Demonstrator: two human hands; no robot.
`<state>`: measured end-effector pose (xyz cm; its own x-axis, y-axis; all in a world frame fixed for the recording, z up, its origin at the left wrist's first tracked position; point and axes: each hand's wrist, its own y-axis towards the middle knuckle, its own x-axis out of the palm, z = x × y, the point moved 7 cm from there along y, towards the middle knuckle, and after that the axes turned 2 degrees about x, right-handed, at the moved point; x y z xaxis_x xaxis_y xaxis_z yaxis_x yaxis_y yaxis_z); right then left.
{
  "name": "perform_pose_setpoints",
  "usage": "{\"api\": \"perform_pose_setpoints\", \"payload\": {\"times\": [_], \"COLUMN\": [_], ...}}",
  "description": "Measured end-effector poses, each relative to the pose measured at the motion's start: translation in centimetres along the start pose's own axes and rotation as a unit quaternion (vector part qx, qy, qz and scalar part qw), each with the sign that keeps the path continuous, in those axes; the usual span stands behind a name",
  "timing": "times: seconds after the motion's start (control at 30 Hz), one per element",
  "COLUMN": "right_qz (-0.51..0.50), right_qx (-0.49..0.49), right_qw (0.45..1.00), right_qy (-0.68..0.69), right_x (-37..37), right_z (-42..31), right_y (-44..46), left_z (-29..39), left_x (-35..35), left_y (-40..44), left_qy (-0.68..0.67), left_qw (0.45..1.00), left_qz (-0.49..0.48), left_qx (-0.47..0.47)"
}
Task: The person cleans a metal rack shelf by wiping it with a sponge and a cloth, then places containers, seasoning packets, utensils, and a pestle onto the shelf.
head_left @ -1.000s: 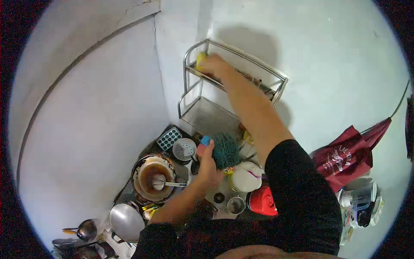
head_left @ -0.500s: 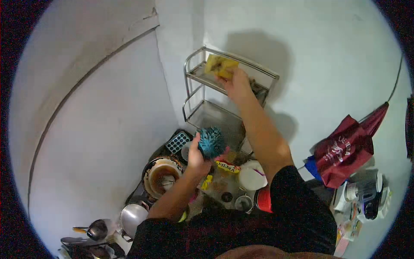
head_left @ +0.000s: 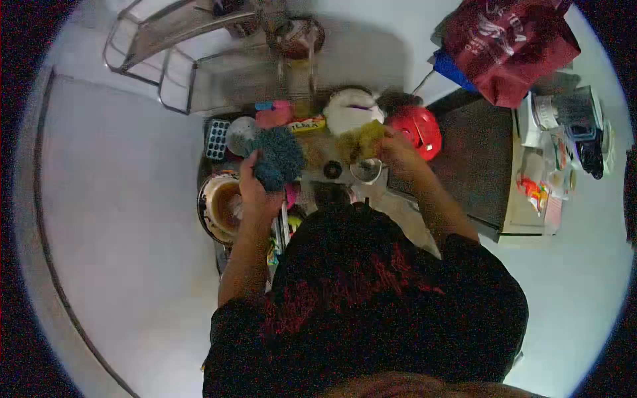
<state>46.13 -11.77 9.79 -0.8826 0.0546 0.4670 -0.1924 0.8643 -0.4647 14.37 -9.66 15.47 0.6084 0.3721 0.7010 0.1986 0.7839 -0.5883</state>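
My left hand (head_left: 259, 192) is closed on a teal shaggy microfibre duster (head_left: 279, 158), held over the cluttered counter beside a white perforated bowl (head_left: 240, 135). On the right, my right hand (head_left: 400, 156) grips a yellow cloth (head_left: 361, 142), slightly blurred, in front of a white round lid (head_left: 353, 111) and above a small metal pot (head_left: 365, 171). A red round object (head_left: 418, 131) lies just right of that hand. The metal rack (head_left: 176, 78) stands at the upper left, away from both hands.
A stained pot (head_left: 220, 205) of brown liquid sits left of my left forearm. Behind the duster are a pink item (head_left: 273, 115) and a yellow packet (head_left: 307, 125). A maroon bag (head_left: 511, 46) hangs at the upper right, above assorted containers (head_left: 574, 119).
The view has turned, so the rack now appears at the upper left. My right hand has come down from the rack's upper shelf to the counter with the yellow cloth. My left hand still holds the duster.
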Motion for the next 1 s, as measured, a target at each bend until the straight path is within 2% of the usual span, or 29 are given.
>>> {"api": "perform_pose_setpoints", "payload": {"times": [0.07,0.13,0.27,0.3,0.33,0.37,0.4,0.43,0.5,0.57,0.6,0.63,0.67,0.7,0.77,0.83,0.9,1.0], "right_qz": [0.046,0.17,0.255,0.24,0.177,0.056,-0.06,-0.084,-0.055,-0.021,-0.002,0.044,0.053,0.04,0.015,0.007,0.002,-0.001], "right_qx": [0.023,0.079,-0.024,-0.057,-0.109,-0.158,-0.161,-0.158,-0.138,-0.132,-0.129,-0.1,-0.065,-0.06,-0.069,-0.091,-0.114,-0.145], "right_qw": [0.999,0.978,0.96,0.967,0.976,0.953,0.913,0.911,0.937,0.959,0.968,0.993,0.991,0.987,0.983,0.979,0.974,0.967], "right_qy": [-0.007,-0.092,-0.114,-0.066,0.061,0.254,0.37,0.37,0.317,0.251,0.216,0.045,-0.101,-0.146,-0.168,-0.184,-0.196,-0.209], "right_x": [-5.2,-9.4,-20.9,-23.2,-25.7,-27.3,-27.9,-26.0,-23.0,-21.1,-20.5,-15.6,-7.5,-2.0,5.2,9.5,12.5,14.4], "right_z": [4.9,9.6,25.2,28.7,32.0,34.6,36.3,36.3,36.4,33.1,30.9,25.1,16.6,10.9,4.7,1.4,-1.2,-4.7], "right_y": [-0.3,-1.6,1.5,2.7,4.0,5.8,6.9,8.3,10.2,12.3,13.3,12.5,9.1,7.0,4.8,3.8,3.1,3.0], "left_z": [-1.9,-4.2,-7.5,-7.9,-8.3,-8.7,-8.8,-8.6,-7.4,-5.4,-4.3,-3.4,-3.4,-3.4,-3.0,-2.6,-2.0,0.8], "left_x": [-0.4,-1.2,-3.2,-3.1,-3.1,-3.0,-3.0,-2.9,-0.6,0.5,1.0,1.4,1.7,2.0,2.1,3.2,4.8,8.1], "left_y": [0.7,1.7,2.5,2.6,2.7,2.8,2.7,2.7,1.9,1.5,1.5,1.5,1.3,1.0,1.4,1.4,1.2,-0.2], "left_qy": [0.019,0.072,0.122,0.128,0.134,0.155,0.175,0.192,0.218,0.239,0.31,0.379,0.411,0.441,0.607,0.676,0.579,0.503], "left_qw": [1.0,0.997,0.987,0.986,0.985,0.979,0.973,0.966,0.966,0.965,0.95,0.925,0.91,0.892,0.782,0.715,0.788,0.822], "left_qz": [0.011,0.006,0.023,0.029,0.036,0.057,0.078,0.099,0.091,0.076,0.032,-0.008,-0.03,-0.05,-0.051,-0.05,-0.084,-0.121], "left_qx": [-0.018,-0.037,-0.098,-0.101,-0.104,-0.118,-0.131,-0.139,-0.106,-0.074,-0.026,0.021,0.052,0.085,0.135,0.17,0.192,0.237]}}
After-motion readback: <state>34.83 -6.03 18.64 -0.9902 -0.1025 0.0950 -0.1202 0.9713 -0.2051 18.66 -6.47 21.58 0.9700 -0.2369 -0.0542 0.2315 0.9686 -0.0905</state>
